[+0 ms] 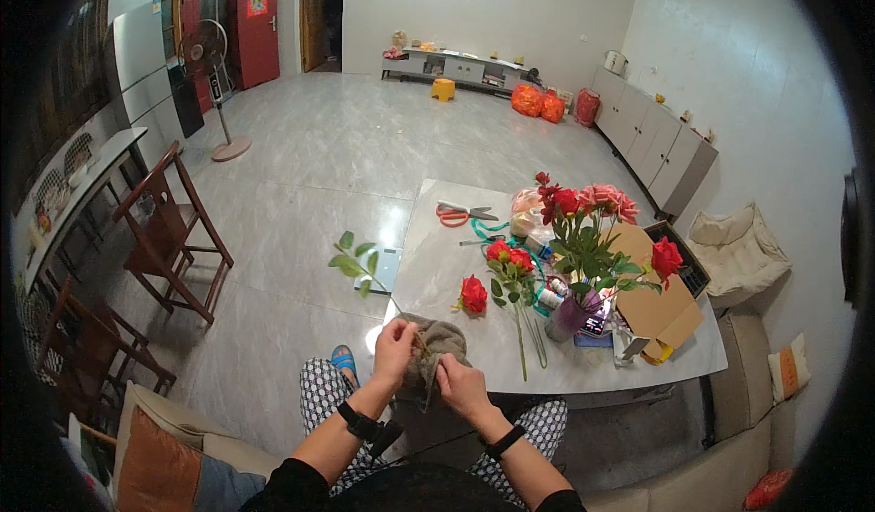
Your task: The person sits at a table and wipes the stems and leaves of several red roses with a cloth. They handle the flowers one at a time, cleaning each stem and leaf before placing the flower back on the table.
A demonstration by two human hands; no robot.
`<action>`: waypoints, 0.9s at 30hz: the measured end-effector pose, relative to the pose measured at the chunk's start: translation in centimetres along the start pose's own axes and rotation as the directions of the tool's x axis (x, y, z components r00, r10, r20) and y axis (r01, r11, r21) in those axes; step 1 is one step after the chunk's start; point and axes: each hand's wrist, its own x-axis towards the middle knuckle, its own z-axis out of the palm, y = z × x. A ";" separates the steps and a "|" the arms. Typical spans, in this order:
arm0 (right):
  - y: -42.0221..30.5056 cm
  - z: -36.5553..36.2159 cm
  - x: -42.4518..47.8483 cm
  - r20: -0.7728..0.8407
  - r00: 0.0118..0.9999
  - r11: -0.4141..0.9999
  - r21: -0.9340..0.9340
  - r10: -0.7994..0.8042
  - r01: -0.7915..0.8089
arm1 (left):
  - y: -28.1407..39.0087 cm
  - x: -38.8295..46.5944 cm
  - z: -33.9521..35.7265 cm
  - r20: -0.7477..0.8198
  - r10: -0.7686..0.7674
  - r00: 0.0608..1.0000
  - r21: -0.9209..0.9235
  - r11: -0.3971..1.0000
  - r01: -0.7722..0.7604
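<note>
My left hand pinches the stem of an artificial leafy sprig, whose green leaves point away to the upper left. My right hand grips a fold of a grey-brown cloth lying over the near left corner of the table. The cloth lies against the lower part of the stem and hides its end. A loose red artificial rose head rests on the table beyond the cloth. Right of it lie red roses on long green stems. A purple vase holds red and pink artificial roses.
On the marble-look table are orange-handled scissors, green ribbon, a lit phone and a cardboard piece. A wooden chair and a standing fan are to the left; a sofa is at the lower right.
</note>
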 end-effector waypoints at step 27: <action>-0.5 1.3 -1.0 -0.039 0.999 0.998 -0.059 0.003 -0.006 | 0.6 -0.9 1.5 -0.033 -0.048 0.998 -0.090 0.995 0.045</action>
